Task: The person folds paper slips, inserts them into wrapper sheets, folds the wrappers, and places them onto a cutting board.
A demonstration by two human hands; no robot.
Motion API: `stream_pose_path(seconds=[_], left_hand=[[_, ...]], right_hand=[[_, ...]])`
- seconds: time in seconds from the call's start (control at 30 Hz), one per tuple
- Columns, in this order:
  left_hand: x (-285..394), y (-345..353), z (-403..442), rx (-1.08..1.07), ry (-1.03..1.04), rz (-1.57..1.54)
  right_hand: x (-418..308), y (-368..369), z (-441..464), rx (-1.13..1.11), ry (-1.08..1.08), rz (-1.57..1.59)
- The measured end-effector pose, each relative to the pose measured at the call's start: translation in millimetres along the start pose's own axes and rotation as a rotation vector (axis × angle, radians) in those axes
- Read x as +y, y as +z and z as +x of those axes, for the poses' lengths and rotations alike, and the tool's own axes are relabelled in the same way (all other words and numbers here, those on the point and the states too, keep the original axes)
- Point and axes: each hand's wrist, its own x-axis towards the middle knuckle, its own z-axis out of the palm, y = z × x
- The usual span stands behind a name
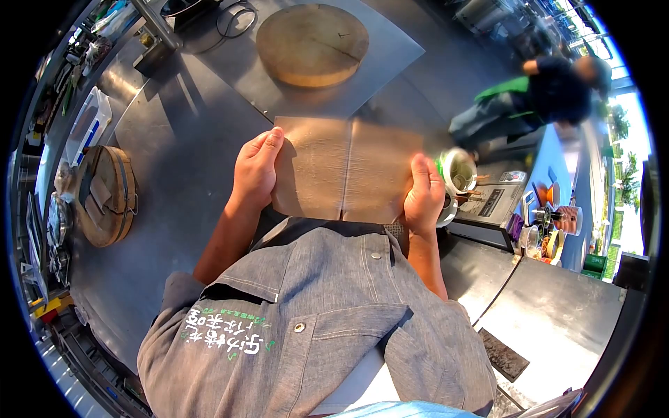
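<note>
Stretched between my two hands is a brown sheet (311,167) with a pale crease down its middle; its surface looks wrinkled and slightly shiny. Whether it is paper, card or a booklet cover I cannot tell. My left hand (256,167) grips the left edge, thumb on top and fingers mostly behind. On the right edge my right hand (425,191) is closed the same way, its thumb pointing up. The sheet is raised in front of my grey jacket (334,272), over the steel worktop (174,160). A round wooden chopping block (312,43) lies beyond it.
At the left, another round block (104,195) carries flat pieces on top. A white bucket (460,171) stands right of my right hand, beside a steel appliance (488,205). A blurred person (557,90) in dark clothes is at the upper right. Jars and spools crowd the blue surface (557,157).
</note>
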Motion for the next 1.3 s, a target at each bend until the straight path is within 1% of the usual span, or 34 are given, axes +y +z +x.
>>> stream_pose_path(seconds=[0.33, 0.43, 0.5, 0.63, 0.7, 0.73, 0.83, 0.9, 1.03, 1.13, 1.2, 1.27, 1.3], left_hand=[[-2, -9, 4, 0.003, 0.006, 0.014], [1, -6, 6, -0.003, 0.001, 0.023], [3, -5, 6, -0.003, -0.009, 0.030], [1, -6, 7, -0.015, -0.002, 0.014], [2, -8, 7, -0.023, -0.002, -0.009], [2, -8, 8, -0.018, -0.002, 0.004], [3, -6, 8, -0.013, -0.003, 0.011], [3, -9, 8, -0.013, -0.004, 0.007], [-3, -13, 8, -0.017, -0.025, -0.006], [-3, -14, 8, -0.028, -0.050, -0.048], [0, -9, 8, -0.034, -0.066, -0.085], [8, -2, 7, 0.059, -0.181, -0.218], [-1, -15, 11, 0.058, -0.180, -0.218]], right_hand=[[-1, -1, 1, -0.009, -0.018, -0.015], [-5, 2, 1, 0.008, -0.020, -0.079], [-3, 0, 3, -0.026, 0.006, -0.004], [1, -1, 6, -0.012, 0.033, 0.027], [8, -11, 10, -0.108, 0.065, 0.069], [12, -13, 11, -0.108, 0.066, 0.068], [9, -10, 10, -0.115, 0.039, 0.103], [-4, 1, 6, -0.045, 0.030, -0.024], [-2, 1, 8, -0.070, -0.029, -0.017], [-4, -1, 10, -0.057, 0.032, 0.016], [2, -22, 18, -0.281, 0.305, 0.229], [12, -31, 28, -0.534, 0.378, 0.397], [8, -9, 18, -0.359, 0.371, 0.413]])
